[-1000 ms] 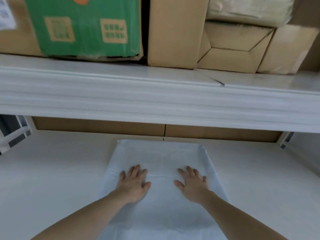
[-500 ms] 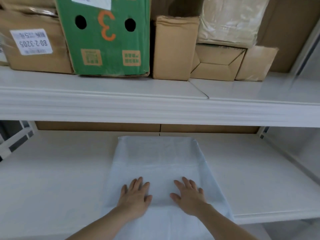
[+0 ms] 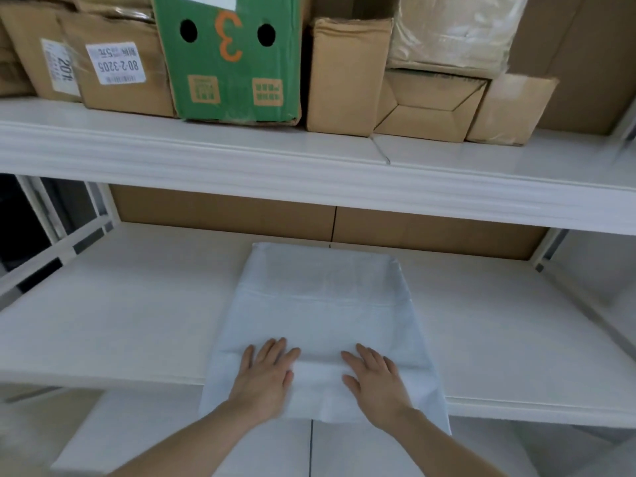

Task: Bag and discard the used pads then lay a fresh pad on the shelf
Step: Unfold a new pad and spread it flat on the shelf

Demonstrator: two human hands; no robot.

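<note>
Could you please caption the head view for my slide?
Both hands, left and right, press a fresh pad flat on the shelf.

The pad (image 3: 321,304) is showing a very pale blue-white, plain and unpatterned. The shelf (image 3: 120,315) under it is looking white, as is the upper shelf (image 3: 241,156). The backing board (image 3: 223,211) behind the lower shelf is showing plain cardboard brown. Up top, the green box (image 3: 230,60) is carrying an orange numeral, two black round holes and two tan printed squares — the only bright colour here. The brown cartons (image 3: 113,63) beside it are wearing white labels with black print. The tall box (image 3: 347,77) and the folded carton (image 3: 430,105) are showing tan, and the wrapped bundle (image 3: 454,29) is looking beige under clear, glossy film.
</note>
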